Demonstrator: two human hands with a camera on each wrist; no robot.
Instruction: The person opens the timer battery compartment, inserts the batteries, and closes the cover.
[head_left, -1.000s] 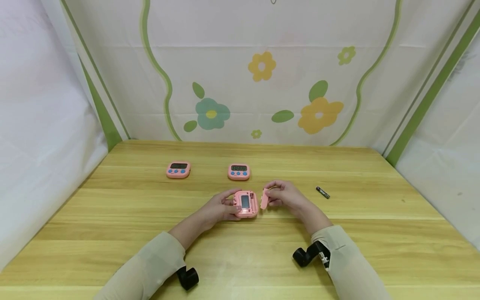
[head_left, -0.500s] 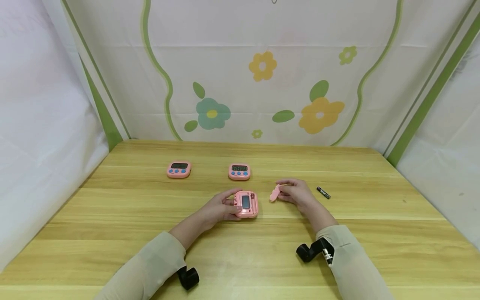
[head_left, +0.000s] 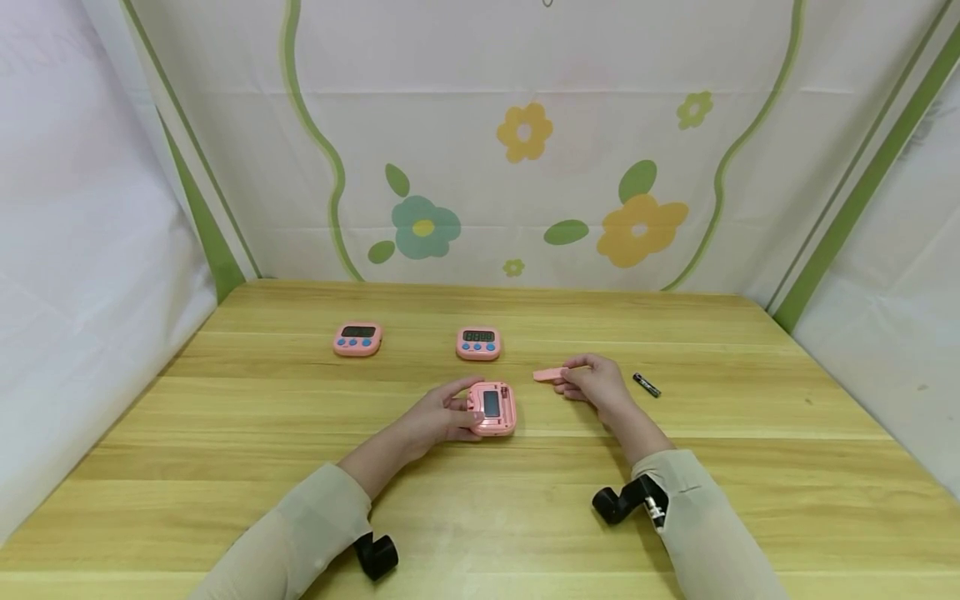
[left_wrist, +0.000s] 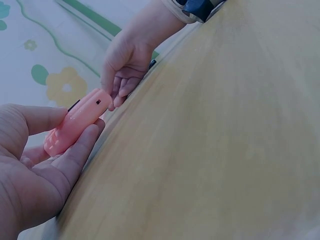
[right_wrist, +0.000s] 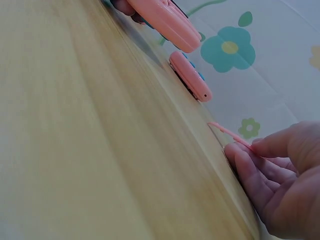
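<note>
My left hand (head_left: pixel 441 414) grips a pink digital timer (head_left: pixel 495 423) by its left side, thumb on top and fingers beneath. Its back faces up, with the battery slot uncovered along the right side. In the left wrist view the timer (left_wrist: pixel 75 125) shows edge-on, held between thumb and fingers. To the right, my right hand (head_left: pixel 596 385) pinches a thin pink battery cover (head_left: pixel 550 375) by one end, low over the table. The right wrist view shows that cover (right_wrist: pixel 230 133) pointing away from the thumb and fingertips.
Two more pink timers with blue buttons, one at the left (head_left: pixel 357 340) and one behind the held timer (head_left: pixel 478 343), lie face up on the wooden table (head_left: pixel 480 517). A small dark battery (head_left: pixel 646 385) lies right of my right hand. A flowered curtain (head_left: pixel 480 167) stands behind.
My right hand has moved right and slightly back, away from the held timer, taking the battery cover with it and turning it flatter. My left hand and its timer have stayed in place.
</note>
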